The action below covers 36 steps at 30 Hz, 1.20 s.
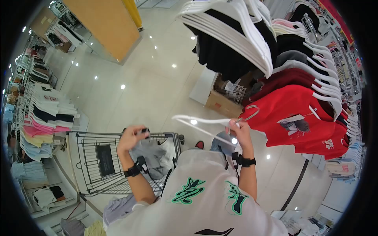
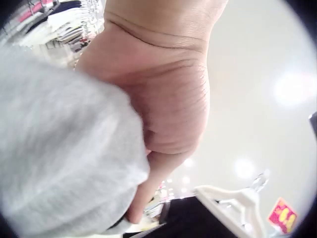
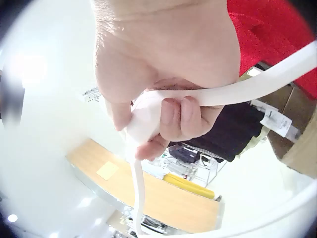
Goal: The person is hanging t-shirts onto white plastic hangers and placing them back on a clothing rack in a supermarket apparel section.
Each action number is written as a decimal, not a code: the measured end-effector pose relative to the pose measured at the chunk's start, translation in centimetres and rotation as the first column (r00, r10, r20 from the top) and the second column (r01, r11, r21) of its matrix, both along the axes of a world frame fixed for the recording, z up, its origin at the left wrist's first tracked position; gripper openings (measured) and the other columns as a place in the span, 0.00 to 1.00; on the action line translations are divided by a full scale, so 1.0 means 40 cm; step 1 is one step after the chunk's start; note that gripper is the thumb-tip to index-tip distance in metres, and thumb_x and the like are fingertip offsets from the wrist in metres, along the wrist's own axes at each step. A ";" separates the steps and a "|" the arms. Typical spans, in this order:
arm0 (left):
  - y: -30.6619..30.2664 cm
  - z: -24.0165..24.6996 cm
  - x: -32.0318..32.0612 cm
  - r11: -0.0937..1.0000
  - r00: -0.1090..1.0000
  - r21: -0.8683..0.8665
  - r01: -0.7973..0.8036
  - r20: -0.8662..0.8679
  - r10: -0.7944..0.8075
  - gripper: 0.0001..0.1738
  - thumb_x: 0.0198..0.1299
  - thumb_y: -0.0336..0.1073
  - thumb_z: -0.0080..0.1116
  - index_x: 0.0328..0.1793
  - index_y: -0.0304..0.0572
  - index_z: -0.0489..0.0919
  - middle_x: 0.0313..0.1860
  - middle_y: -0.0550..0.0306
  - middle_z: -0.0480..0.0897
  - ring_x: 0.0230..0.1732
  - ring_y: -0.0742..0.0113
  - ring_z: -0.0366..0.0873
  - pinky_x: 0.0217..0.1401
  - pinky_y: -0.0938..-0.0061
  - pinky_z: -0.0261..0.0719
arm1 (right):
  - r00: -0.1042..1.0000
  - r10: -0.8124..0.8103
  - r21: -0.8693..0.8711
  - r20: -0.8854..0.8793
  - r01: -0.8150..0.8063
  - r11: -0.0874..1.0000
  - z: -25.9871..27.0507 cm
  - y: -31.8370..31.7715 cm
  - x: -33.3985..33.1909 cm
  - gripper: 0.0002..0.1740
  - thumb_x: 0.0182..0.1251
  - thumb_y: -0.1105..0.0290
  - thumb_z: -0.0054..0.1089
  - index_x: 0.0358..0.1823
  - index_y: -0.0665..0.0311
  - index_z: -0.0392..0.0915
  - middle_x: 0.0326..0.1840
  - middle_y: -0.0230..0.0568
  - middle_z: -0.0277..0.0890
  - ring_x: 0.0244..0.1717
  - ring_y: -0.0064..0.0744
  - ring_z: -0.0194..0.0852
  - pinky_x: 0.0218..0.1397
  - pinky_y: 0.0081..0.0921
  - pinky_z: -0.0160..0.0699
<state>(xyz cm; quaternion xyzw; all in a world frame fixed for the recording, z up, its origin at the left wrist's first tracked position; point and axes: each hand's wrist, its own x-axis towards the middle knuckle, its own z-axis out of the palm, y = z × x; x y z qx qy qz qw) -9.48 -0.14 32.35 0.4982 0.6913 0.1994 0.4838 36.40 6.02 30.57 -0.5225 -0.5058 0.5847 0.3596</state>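
Observation:
My right hand (image 1: 241, 133) grips a white clothes hanger (image 1: 208, 120) near its neck, with the metal hook sticking out to the right. In the right wrist view, curled fingers (image 3: 181, 119) wrap the bare white hanger (image 3: 247, 89); no garment hangs on it. My left hand (image 1: 132, 138) holds a grey garment (image 1: 151, 159) that hangs down over the shopping cart. Up close in the left wrist view, the grey fabric (image 2: 64, 144) covers part of the left hand (image 2: 168, 109) and hides most of its fingers.
The wire shopping cart (image 1: 98, 185) stands at the front left. At right, a rack bears red shirts (image 1: 291, 114) and several white hangers (image 1: 236, 31) with black clothes. A cardboard box (image 1: 224, 105) sits under it. More clothing displays (image 1: 43, 114) line the left side.

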 end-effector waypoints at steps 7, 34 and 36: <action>0.102 0.332 0.177 0.808 0.959 0.554 0.201 0.055 -0.277 0.08 0.54 0.24 0.67 0.41 0.29 0.84 0.28 0.61 0.82 0.29 0.74 0.74 0.35 0.79 0.70 | 0.831 -0.368 0.011 -0.416 0.410 0.912 0.075 0.026 -0.002 0.22 0.79 0.56 0.54 0.37 0.70 0.81 0.31 0.38 0.81 0.26 0.24 0.75 0.29 0.22 0.75; 0.183 0.434 0.537 0.469 0.670 0.883 0.005 0.345 -0.657 0.12 0.49 0.17 0.57 0.41 0.31 0.83 0.45 0.41 0.86 0.42 0.55 0.84 0.50 0.68 0.79 | 0.342 0.234 0.387 -0.910 0.501 0.774 0.525 0.080 0.090 0.30 0.81 0.44 0.38 0.39 0.62 0.79 0.18 0.29 0.58 0.16 0.20 0.45 0.23 0.23 0.47; 0.198 0.432 0.519 0.465 0.660 0.883 0.057 0.316 -0.681 0.12 0.49 0.17 0.58 0.41 0.30 0.84 0.44 0.42 0.86 0.42 0.56 0.83 0.48 0.69 0.78 | 0.284 0.281 0.391 -0.917 0.496 0.775 0.537 0.077 0.090 0.29 0.81 0.45 0.40 0.40 0.63 0.80 0.18 0.29 0.58 0.16 0.20 0.45 0.23 0.23 0.47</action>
